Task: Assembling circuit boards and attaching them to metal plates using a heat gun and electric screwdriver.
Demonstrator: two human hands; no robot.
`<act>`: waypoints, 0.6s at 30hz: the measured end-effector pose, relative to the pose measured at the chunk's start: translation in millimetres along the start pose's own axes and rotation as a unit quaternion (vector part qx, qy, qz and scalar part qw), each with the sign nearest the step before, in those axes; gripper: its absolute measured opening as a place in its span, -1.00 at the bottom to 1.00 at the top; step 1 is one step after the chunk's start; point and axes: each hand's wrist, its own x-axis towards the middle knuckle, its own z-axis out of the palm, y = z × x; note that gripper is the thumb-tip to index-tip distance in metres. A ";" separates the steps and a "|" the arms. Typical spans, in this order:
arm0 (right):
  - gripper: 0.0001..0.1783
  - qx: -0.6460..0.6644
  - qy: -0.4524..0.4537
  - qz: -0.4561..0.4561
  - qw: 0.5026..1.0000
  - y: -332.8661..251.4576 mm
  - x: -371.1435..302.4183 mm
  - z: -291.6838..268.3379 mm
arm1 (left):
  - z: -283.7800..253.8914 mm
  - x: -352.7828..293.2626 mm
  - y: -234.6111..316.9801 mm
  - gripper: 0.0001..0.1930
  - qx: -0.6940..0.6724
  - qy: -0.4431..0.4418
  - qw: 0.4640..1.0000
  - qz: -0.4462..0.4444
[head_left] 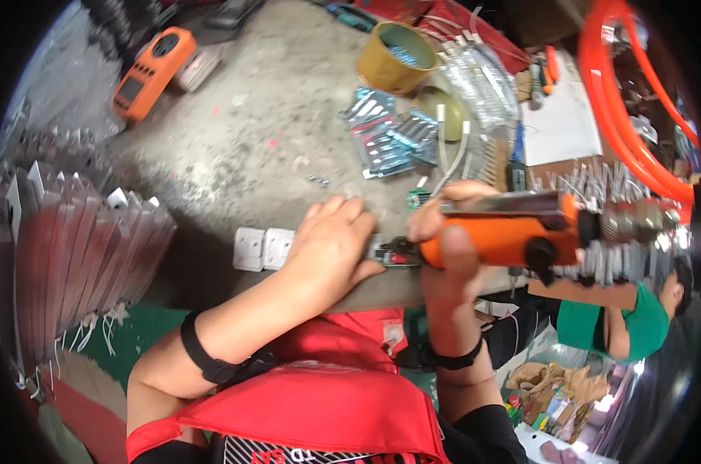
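My right hand (452, 232) is wrapped round an orange hand-held power tool (493, 241), partly blurred. Its metal end (636, 222) points right. At the front edge of the table, my left hand (331, 240) lies across a row of white plates with small holes (249, 249), fingers over the far side and thumb stretched to the right. Between my hands sits a small dark and red part (397, 255); the hands hide some of it. A green circuit board (418, 199) with a pale cable (457, 161) lies just beyond my right hand.
Loose screws (318, 182) lie beyond my left hand. Farther back are bags of metal parts (385, 143), a yellow tub (397, 58) and an orange meter (154, 73). Grey metal housings (80, 247) stand at left. An orange hose (598, 93) loops at right; another person (613, 321) is beyond.
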 end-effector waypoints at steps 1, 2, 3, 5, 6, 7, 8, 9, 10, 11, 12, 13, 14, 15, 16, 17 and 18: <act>-0.49 0.009 0.011 0.012 1.000 0.0 -2.0 -0.1 | -1.8 0.4 1.4 -0.55 0.013 -0.023 1.000 -0.011; -0.56 0.075 0.001 -0.027 0.997 2.3 -0.5 -1.5 | -4.0 1.3 4.0 -0.54 0.027 -0.046 0.998 -0.022; -0.57 0.067 0.012 -0.024 0.997 4.2 -1.6 -1.5 | -7.9 2.2 5.3 -0.54 0.031 -0.057 0.998 -0.019; -0.58 0.058 0.026 -0.033 0.997 2.5 -3.1 -0.3 | -8.8 2.8 3.4 -0.52 0.017 -0.046 0.999 0.011; -0.58 0.040 0.053 -0.013 0.998 0.5 -3.0 2.5 | -12.4 3.2 3.4 -0.50 0.005 -0.037 0.999 0.025; -0.57 0.024 0.080 0.007 0.997 -1.0 -2.8 5.0 | -20.8 3.9 6.5 -0.55 0.012 -0.053 0.998 0.019; -0.57 0.026 0.080 -0.004 0.996 -1.0 -2.6 6.8 | -28.8 5.2 9.0 -0.55 0.018 -0.048 0.998 0.027; -0.58 0.027 0.087 -0.013 0.996 0.2 -2.7 6.7 | -35.1 6.9 11.7 -0.59 0.032 -0.013 0.999 0.034; -0.60 0.027 0.093 -0.023 0.995 1.5 -2.7 5.5 | -41.8 9.3 15.8 -0.64 0.044 0.022 0.998 0.041; -0.60 0.031 0.085 -0.036 0.995 3.3 -3.2 3.3 | -51.0 14.1 23.8 -0.70 0.014 0.056 0.997 0.052; -0.60 0.034 0.085 -0.044 0.995 1.0 -3.4 4.1 | -58.2 16.9 34.3 -0.70 0.019 0.059 0.996 0.059; -0.59 0.030 0.090 -0.031 0.995 -1.6 -4.1 5.4 | -64.3 19.5 46.9 -0.71 0.016 0.125 0.988 0.091; -0.58 0.025 0.096 -0.019 0.995 -4.2 -5.0 6.4 | -69.0 22.6 59.5 -0.72 0.012 0.190 0.974 0.124; -0.64 0.049 0.076 -0.034 0.995 -3.4 -6.7 5.3 | -71.8 26.2 71.3 -0.72 0.016 0.221 0.961 0.166; -0.64 0.050 0.077 -0.040 0.995 -2.8 -7.1 6.2 | -72.8 29.8 79.6 -0.64 0.013 0.230 0.955 0.186; -0.63 0.104 0.099 -0.013 0.990 -1.9 -7.2 7.8 | -72.0 37.0 86.4 -0.56 -0.002 0.254 0.944 0.209; -0.63 0.157 0.121 0.015 0.980 0.5 -7.7 7.5 | -71.0 44.9 91.2 -0.48 -0.017 0.276 0.933 0.231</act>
